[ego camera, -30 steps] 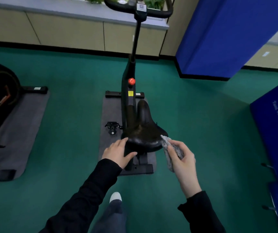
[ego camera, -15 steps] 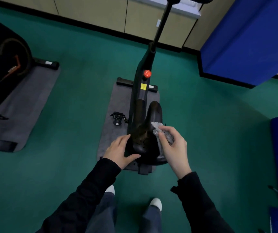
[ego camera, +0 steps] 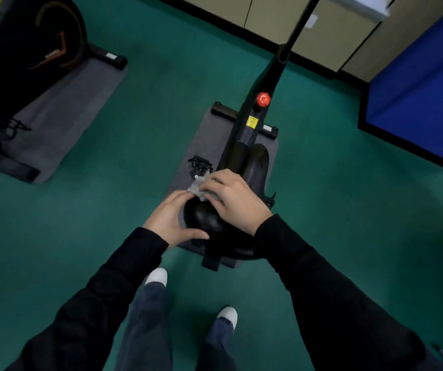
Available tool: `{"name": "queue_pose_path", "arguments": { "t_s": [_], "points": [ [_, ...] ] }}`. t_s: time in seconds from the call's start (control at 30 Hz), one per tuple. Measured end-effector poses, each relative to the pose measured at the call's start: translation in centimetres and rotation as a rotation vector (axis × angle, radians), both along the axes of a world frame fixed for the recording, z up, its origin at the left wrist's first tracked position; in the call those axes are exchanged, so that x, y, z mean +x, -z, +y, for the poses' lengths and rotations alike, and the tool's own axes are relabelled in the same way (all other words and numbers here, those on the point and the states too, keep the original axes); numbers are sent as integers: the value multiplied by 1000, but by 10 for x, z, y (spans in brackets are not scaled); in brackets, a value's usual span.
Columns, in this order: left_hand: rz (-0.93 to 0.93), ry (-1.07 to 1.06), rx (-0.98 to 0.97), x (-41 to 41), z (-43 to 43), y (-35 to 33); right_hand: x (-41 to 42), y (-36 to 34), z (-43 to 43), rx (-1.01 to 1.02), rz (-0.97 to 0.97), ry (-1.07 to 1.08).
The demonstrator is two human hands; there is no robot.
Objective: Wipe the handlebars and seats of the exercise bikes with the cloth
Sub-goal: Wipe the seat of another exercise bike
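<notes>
A black exercise bike (ego camera: pixel 252 129) with a red knob stands on a grey mat directly in front of me. Its black seat (ego camera: pixel 207 218) is just below my hands. My right hand (ego camera: pixel 235 200) lies across the top of the seat, pressing a crumpled grey cloth (ego camera: pixel 198 187) against the seat's left side. My left hand (ego camera: pixel 172 220) grips the seat's left rear edge, thumb under the rim. The handlebars are out of frame at the top. Much of the seat is hidden under my right hand.
A second black bike (ego camera: pixel 27 49) on its own grey mat (ego camera: pixel 62 124) stands at the left. Beige cabinets (ego camera: pixel 330 36) line the far wall. A blue padded panel (ego camera: pixel 424 97) stands at the right. Green floor lies between the bikes; my feet (ego camera: pixel 158 277) are just behind the seat.
My right hand has carried the cloth from the seat's right side across its top to the left side. The left hand stayed on the seat. My view tilted further down.
</notes>
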State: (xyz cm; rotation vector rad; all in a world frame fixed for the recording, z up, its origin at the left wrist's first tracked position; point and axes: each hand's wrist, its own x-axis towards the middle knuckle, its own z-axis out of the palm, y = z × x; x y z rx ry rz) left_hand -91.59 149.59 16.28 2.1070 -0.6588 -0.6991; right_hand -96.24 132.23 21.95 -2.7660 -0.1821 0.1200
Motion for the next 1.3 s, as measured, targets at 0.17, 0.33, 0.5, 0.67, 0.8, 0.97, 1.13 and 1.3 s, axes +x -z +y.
{"name": "queue_pose_path", "arguments": {
  "t_s": [0.17,0.33,0.5,0.67,0.8,0.97,1.13,1.3],
  "points": [
    [80,-10,-85,-2,3,0,9,-4,-43,-153,-28,-55],
    [102,-14,-114,-1,5,4,9,1,-59,-66,-197,159],
    [91,1,-115,-1,6,5,-23,18,-49,0,-228,-8],
    [56,1,-143,1,6,10,24,16,-87,-61,-247,95],
    [53,-11,-177,-3,10,18,53,18,-117,252,-119,498],
    [56,-34,-206,-4,10,22,4,22,-92,364,-318,546],
    [62,-34,-219,-3,9,24,-38,33,-60,250,-305,64],
    [55,-55,-242,-6,10,27,-14,29,-84,419,-359,443]
  ]
}}
